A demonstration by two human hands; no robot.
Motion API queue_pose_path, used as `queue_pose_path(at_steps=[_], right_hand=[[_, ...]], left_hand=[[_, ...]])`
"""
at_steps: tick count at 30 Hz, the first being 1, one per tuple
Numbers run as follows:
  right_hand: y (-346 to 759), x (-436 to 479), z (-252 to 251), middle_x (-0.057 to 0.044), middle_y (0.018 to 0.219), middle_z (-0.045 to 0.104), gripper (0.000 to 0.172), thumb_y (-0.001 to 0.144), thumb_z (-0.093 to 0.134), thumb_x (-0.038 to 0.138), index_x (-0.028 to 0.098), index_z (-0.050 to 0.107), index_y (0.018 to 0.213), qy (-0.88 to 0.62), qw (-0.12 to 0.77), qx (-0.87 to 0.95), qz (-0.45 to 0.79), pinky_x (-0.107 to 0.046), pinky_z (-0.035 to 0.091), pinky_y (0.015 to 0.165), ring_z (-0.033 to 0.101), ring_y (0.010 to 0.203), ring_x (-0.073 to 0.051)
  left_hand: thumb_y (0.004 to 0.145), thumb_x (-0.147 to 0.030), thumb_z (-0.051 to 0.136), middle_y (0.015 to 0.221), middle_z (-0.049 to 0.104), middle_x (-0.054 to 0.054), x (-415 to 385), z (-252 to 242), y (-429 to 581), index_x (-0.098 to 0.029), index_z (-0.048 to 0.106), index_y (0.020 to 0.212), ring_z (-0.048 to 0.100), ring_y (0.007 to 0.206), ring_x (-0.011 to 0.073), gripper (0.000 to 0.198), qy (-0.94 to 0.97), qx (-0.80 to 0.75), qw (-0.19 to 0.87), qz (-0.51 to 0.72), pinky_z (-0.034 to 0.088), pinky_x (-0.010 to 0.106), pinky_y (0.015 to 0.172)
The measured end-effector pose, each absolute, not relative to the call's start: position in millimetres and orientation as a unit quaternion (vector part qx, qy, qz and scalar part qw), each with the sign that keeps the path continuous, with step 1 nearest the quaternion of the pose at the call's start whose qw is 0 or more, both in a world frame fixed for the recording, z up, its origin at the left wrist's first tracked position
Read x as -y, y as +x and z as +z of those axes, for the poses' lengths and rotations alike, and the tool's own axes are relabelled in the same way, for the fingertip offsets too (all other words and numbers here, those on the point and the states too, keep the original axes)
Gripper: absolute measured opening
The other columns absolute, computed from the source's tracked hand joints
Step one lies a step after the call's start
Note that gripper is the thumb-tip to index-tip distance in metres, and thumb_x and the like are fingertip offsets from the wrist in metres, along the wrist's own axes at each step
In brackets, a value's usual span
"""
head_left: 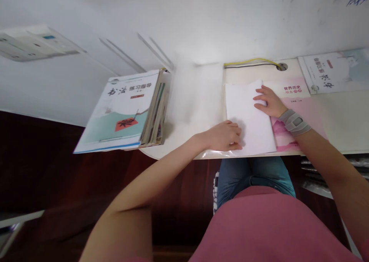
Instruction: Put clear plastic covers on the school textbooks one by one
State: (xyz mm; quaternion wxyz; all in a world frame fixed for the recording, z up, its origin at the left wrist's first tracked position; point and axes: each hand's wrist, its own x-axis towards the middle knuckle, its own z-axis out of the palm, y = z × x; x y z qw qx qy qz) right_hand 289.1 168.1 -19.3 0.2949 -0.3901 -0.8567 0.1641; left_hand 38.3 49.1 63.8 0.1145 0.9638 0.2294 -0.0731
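Left hand [226, 136]: curled on paper [252, 125]; can't tell if gripping
Right hand [270, 102]: fingers spread on paper
Pink book [301, 114]: right of paper

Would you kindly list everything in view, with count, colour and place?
White paper: sheet count unclear, white, under both hands
Pink book: one, pink, right of the paper
Book stack: one, top cover white and green, table's left end
Flat book: one, white and pale green, far right
Cables: two, yellow and black, table's back edge
Table: one, white, beneath these
Wall: white, behind
Wall panel: one, white, upper left
Floor: dark reddish brown, below
Wristband: one, grey, right wrist
Top: one, pink, bottom
Jeans: one pair, blue, below table edge
Left hand: one, bare, paper's lower left
Right hand: one, bare, paper's upper right
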Motion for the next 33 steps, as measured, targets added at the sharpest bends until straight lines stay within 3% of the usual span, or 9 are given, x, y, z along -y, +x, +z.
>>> queue_pose_path(at_steps=[4, 9, 13, 19, 21, 23, 26, 28, 33], right_hand=[[288.7, -167.1, -18.6, -0.012, 0.131, 0.058, 0.034, 0.082, 0.06, 0.047, 0.022, 0.072, 0.103, -0.398, 0.281, 0.859, 0.16, -0.057, 0.033, 0.111, 0.04, 0.135, -0.033], [287.8, -164.3, -17.9, -0.011, 0.131, 0.058, 0.032, 0.083, 0.06, 0.046, 0.023, 0.072, 0.102, -0.398, 0.291, 0.856, 0.157, -0.058, 0.033, 0.11, 0.04, 0.135, -0.033], [287.2, -162.5, -16.7, -0.011, 0.131, 0.059, 0.031, 0.083, 0.059, 0.045, 0.024, 0.073, 0.101, -0.398, 0.291, 0.855, 0.161, -0.058, 0.034, 0.109, 0.04, 0.135, -0.033], [283.8, -160.6, -16.5, -0.012, 0.13, 0.06, 0.03, 0.081, 0.061, 0.042, 0.022, 0.073, 0.1, -0.404, 0.295, 0.852, 0.156, -0.054, 0.036, 0.11, 0.042, 0.134, -0.032], [283.1, -158.0, -13.7, -0.012, 0.129, 0.06, 0.029, 0.081, 0.061, 0.04, 0.021, 0.073, 0.1, -0.412, 0.285, 0.852, 0.149, -0.052, 0.036, 0.11, 0.043, 0.134, -0.031], [282.0, -153.8, -6.8, -0.012, 0.129, 0.061, 0.029, 0.083, 0.06, 0.038, 0.021, 0.073, 0.101, -0.436, 0.267, 0.849, 0.134, -0.051, 0.036, 0.11, 0.043, 0.133, -0.03], [274.2, -146.8, 12.4, -0.012, 0.135, 0.057, 0.03, 0.087, 0.054, 0.036, 0.019, 0.07, 0.107, -0.469, 0.212, 0.854, 0.078, -0.056, 0.03, 0.111, 0.04, 0.136, -0.031], [260.5, -144.6, 27.7, -0.014, 0.141, 0.052, 0.034, 0.089, 0.052, 0.035, 0.018, 0.067, 0.114, -0.448, 0.144, 0.882, 0.028, -0.059, 0.023, 0.113, 0.036, 0.139, -0.033], [204.8, -151.7, 45.0, -0.022, 0.151, 0.037, 0.065, 0.087, 0.053, 0.052, 0.013, 0.046, 0.138, -0.381, -0.015, 0.924, 0.01, -0.061, 0.023, 0.112, 0.032, 0.14, -0.036]], left_hand=[[0.091, -0.042, 0.052, 0.072, 0.068, 0.005, -46.6, 61.4, 47.9, -0.019, 0.068, 0.062, 0.057, 0.07, 0.0166, 0.04, 0.971, -0.193, 0.105, -0.096, 0.035, 0.033, 0.073], [0.093, -0.049, 0.042, 0.052, 0.063, 0.005, -76.8, 63.1, 49.5, -0.02, 0.067, 0.058, 0.056, 0.059, 0.0168, 0.052, 0.975, -0.194, 0.048, -0.099, 0.036, 0.036, 0.085], [0.091, -0.049, 0.043, 0.053, 0.065, 0.008, -129.8, 69.8, 33.1, -0.021, 0.064, 0.049, 0.062, 0.081, 0.0226, 0.054, 0.964, -0.24, -0.019, -0.11, 0.028, 0.04, 0.102], [0.089, -0.034, 0.04, 0.078, 0.073, 0.006, -188.9, 80.3, 15.8, -0.021, 0.072, 0.068, 0.053, 0.115, 0.024, 0.04, 0.92, -0.333, -0.133, -0.16, 0.013, 0.044, 0.114], [0.089, -0.03, 0.038, 0.087, 0.074, 0.006, -194.6, 82.8, 20.6, -0.02, 0.072, 0.074, 0.05, 0.12, 0.0246, 0.039, 0.907, -0.367, -0.145, -0.15, 0.016, 0.045, 0.113], [0.088, -0.026, 0.038, 0.094, 0.073, 0.008, -195.3, 84.3, 28.2, -0.018, 0.072, 0.08, 0.056, 0.112, 0.0243, 0.036, 0.893, -0.406, -0.125, -0.151, 0.026, 0.042, 0.108], [0.086, -0.022, 0.04, 0.1, 0.07, 0.01, -192.6, 85.0, 36.5, -0.016, 0.07, 0.088, 0.064, 0.093, 0.0215, 0.03, 0.871, -0.459, -0.061, -0.164, 0.042, 0.034, 0.089], [0.086, -0.021, 0.041, 0.103, 0.067, 0.011, -190.0, 84.8, 37.1, -0.015, 0.068, 0.093, 0.064, 0.093, 0.0219, 0.029, 0.864, -0.478, -0.025, -0.156, 0.045, 0.031, 0.079], [0.084, -0.012, 0.043, 0.115, 0.06, 0.011, -181.7, 83.1, 32.0, -0.016, 0.061, 0.11, 0.064, 0.098, 0.0213, 0.032, 0.839, -0.537, 0.024, -0.087, 0.047, 0.029, 0.077]])
